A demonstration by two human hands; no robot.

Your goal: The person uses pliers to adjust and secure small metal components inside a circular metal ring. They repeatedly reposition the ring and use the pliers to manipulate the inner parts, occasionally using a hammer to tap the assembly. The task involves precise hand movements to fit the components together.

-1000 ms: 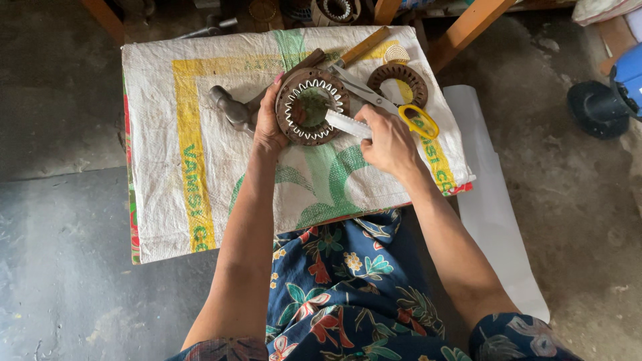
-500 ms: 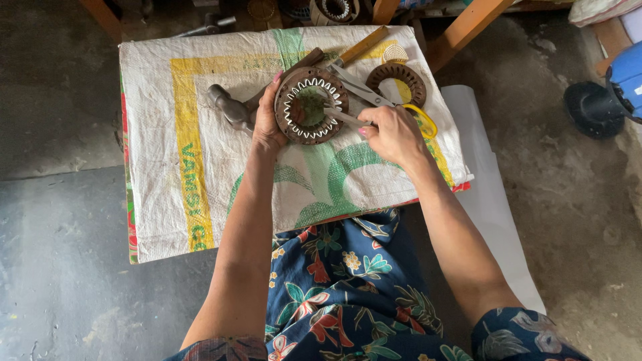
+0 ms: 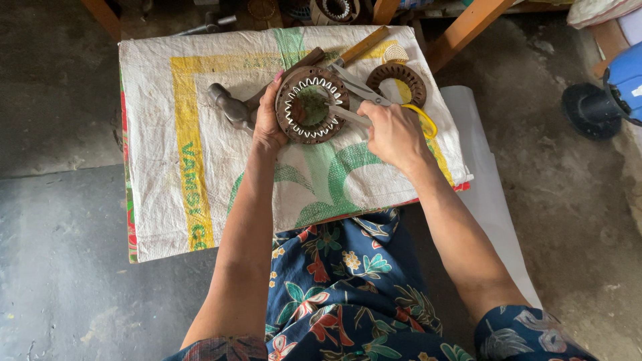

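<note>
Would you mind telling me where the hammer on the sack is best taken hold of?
Grip the hammer by its metal head, coming from the left. The head lies free on the sack, while its wooden handle runs up and right behind the left hand and ring.

rusty brown stator ring (image 3: 311, 105) with white slot liners lies flat on the sack-covered desk (image 3: 200, 134), a white strip (image 3: 349, 115) poking into its rim.
</note>
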